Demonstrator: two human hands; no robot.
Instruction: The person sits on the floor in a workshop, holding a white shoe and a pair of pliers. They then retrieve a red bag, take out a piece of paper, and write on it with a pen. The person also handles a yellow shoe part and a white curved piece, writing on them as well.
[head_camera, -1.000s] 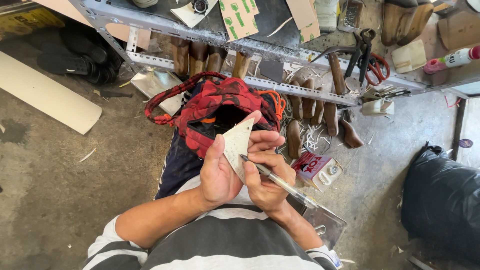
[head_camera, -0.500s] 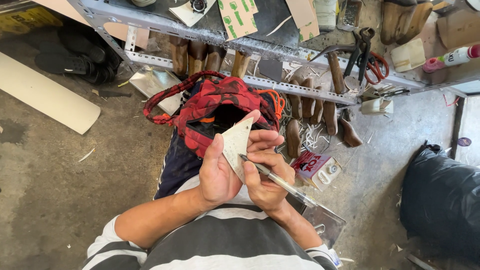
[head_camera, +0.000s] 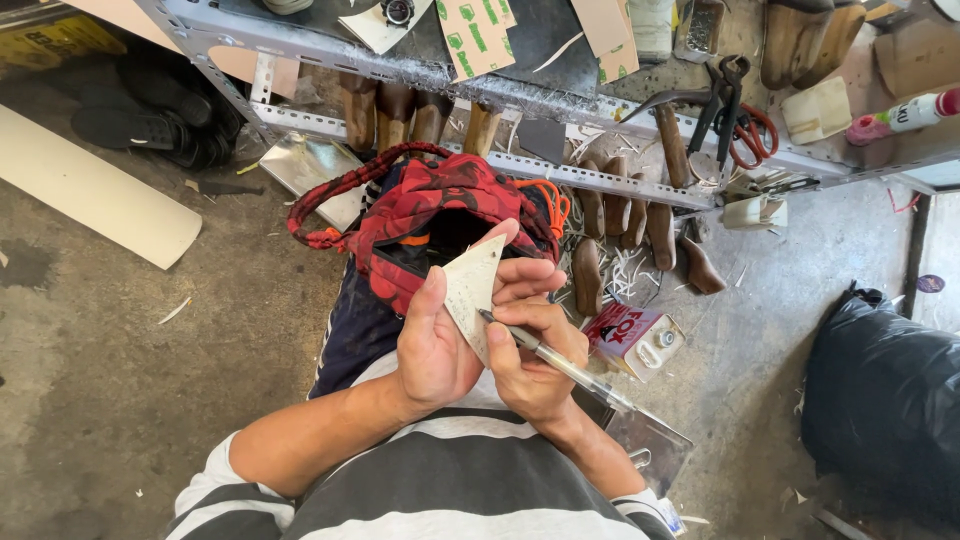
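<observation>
**A:** Your left hand (head_camera: 432, 345) has its grip closed on the pale triangular leather piece (head_camera: 472, 290), thumb up along its left edge, fingers curled round from behind. You hold it up in front of your chest, over your lap, its point toward the red patterned bag (head_camera: 440, 215).

**B:** And your right hand (head_camera: 535, 365)?

**A:** Its grip is closed on a clear-barrelled pen (head_camera: 560, 362), the tip touching the lower right edge of the leather piece. The barrel runs back past your wrist, down and to the right.

**B:** What has changed over the last second?

**A:** Almost nothing. Both hands sit where they sat, the leather piece is at the same tilt, and the pen tip rests at the same spot on the edge. If you are marking, the stroke is very short or paused; I judge that the line has barely advanced.

**B:** So the work in hand reads as steady?

**A:** Yes. You keep the piece braced and the pen on it, so the marking looks mid-way, not finished. I cannot tell whether any ink line is already on the surface; it is too small to see.

**B:** What lies about you?

**A:** The metal shelf (head_camera: 640, 185) ahead of you, wooden shoe lasts (head_camera: 660, 235) beneath it, red-handled scissors (head_camera: 750, 135) on it, a small red tin (head_camera: 632, 335) on the concrete floor (head_camera: 120, 380), and a black sack (head_camera: 885, 400) at your right.
</observation>
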